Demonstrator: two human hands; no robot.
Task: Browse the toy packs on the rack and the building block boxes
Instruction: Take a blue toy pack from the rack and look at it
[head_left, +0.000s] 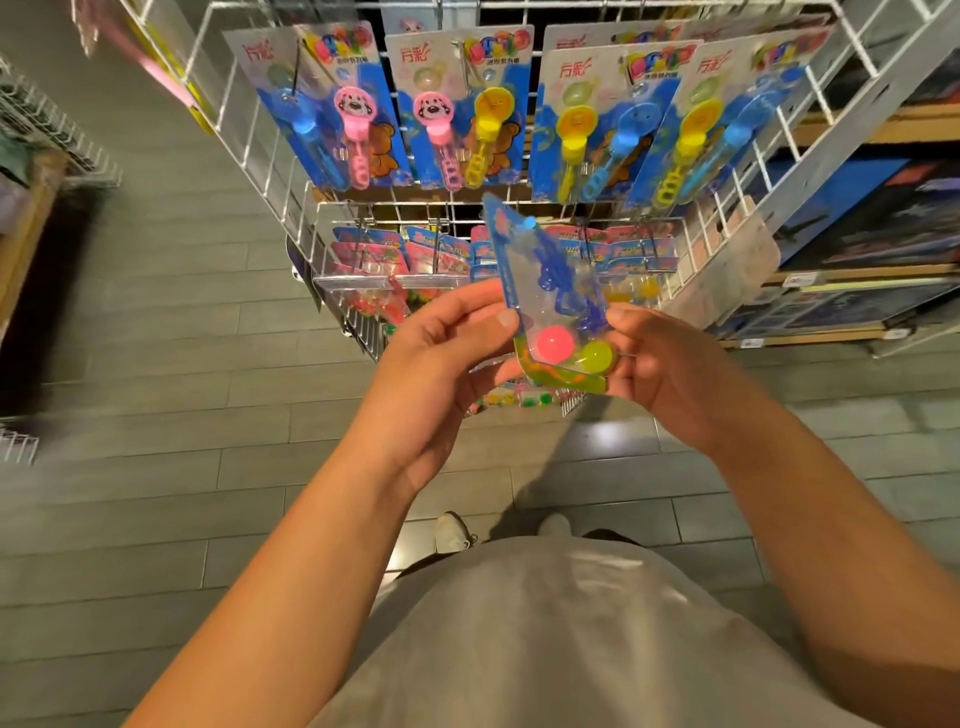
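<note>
White wire rack (270, 171) — bubble-wand packs (457, 109) hang on hooks, smaller packs (363, 249) below.

two bare forearms reach forward from the bottom corners of the view and angle inward, so the hands meet at the centre, held up in front of the chest. the left hand (441, 358) has its palm turned toward the right, fingers curled, and its thumb pressed flat on the left edge of a toy pack (556, 312). the right hand (660, 364) mirrors it, palm turned left, thumb on the pack's right edge and fingers curled behind it. the two thumbs point toward each other, apart, with the pack between them. both wrists are bent slightly back. below the arms, a grey shirt covers the torso.
</note>
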